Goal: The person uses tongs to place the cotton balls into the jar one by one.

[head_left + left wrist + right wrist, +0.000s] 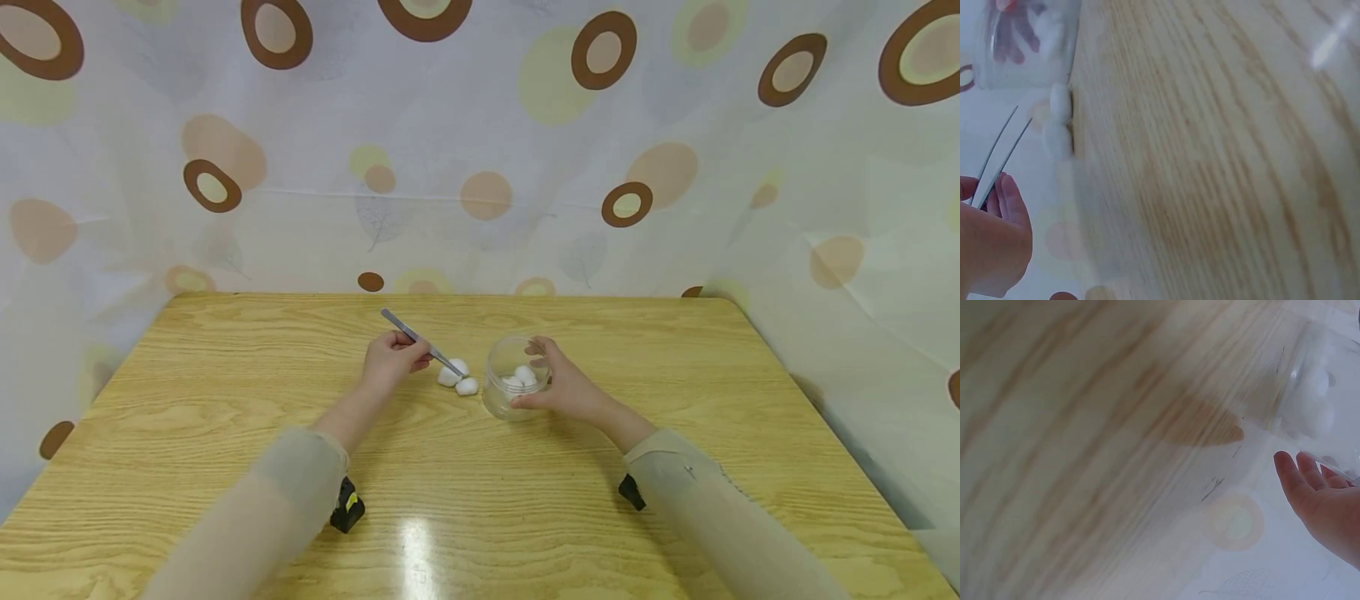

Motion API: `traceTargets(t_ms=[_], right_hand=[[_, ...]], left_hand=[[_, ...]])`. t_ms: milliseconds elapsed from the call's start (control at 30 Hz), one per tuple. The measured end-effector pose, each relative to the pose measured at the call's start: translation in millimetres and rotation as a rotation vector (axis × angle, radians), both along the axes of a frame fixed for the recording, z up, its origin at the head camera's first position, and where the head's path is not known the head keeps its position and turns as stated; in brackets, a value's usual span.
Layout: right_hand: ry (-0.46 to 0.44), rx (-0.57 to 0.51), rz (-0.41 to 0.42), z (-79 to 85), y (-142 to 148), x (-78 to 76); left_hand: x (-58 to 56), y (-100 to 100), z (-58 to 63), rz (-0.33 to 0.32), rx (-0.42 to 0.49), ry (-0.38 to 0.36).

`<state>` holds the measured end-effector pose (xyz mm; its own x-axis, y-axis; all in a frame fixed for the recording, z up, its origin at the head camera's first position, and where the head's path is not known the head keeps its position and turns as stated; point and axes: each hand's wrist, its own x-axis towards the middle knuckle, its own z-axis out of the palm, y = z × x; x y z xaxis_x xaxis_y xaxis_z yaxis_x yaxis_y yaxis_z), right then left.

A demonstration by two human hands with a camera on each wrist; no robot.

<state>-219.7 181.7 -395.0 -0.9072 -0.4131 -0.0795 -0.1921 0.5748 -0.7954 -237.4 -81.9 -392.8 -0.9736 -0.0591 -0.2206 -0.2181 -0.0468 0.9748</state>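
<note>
My left hand (394, 361) pinches a pair of metal tweezers (424, 342), their tips pointing down and right over several white cotton balls (467, 387) on the table. In the left wrist view the tweezers (1002, 153) have their two tips apart, with nothing between them, and the cotton balls (1059, 139) lie beyond. To the right, my right hand (564, 385) holds a clear round jar (498, 403) by its side, thumb at the front and fingers behind. White cotton balls (525, 376) lie inside the jar. The right wrist view also shows the jar (1341, 356) against the fingers.
The wood-grain table (450, 500) ends at a back edge against a patterned curtain (480, 242), which also hangs along both sides. Black wrist devices (347, 505) sit under both sleeves.
</note>
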Motion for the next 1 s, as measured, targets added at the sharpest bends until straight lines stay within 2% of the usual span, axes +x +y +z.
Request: traceTargets(t_ms=[333,600,733,867,1000], right_hand=[[-0.002,-0.001,-0.005,-1.2,0.2,0.8],[0.003,0.001,-0.004,0.9,-0.2,1.7],[0.005,0.004,-0.006,0.5,-0.5,1.1],[0.005,0.004,-0.007,0.1,-0.5,0.9],[0.001,0.0,-0.008,-0.9,0.1,0.5]], left_hand=[[3.4,5.8,-13.6,-0.026,-0.09,0.057],[6.8,8.4,-16.0,-0.057,-0.224,0.132],[7.8,9.8,-17.1,-0.06,-0.261,0.142],[8.1,9.9,-18.7,-0.06,-0.232,0.134],[6.3,8.2,-21.3,-0.041,-0.166,0.114]])
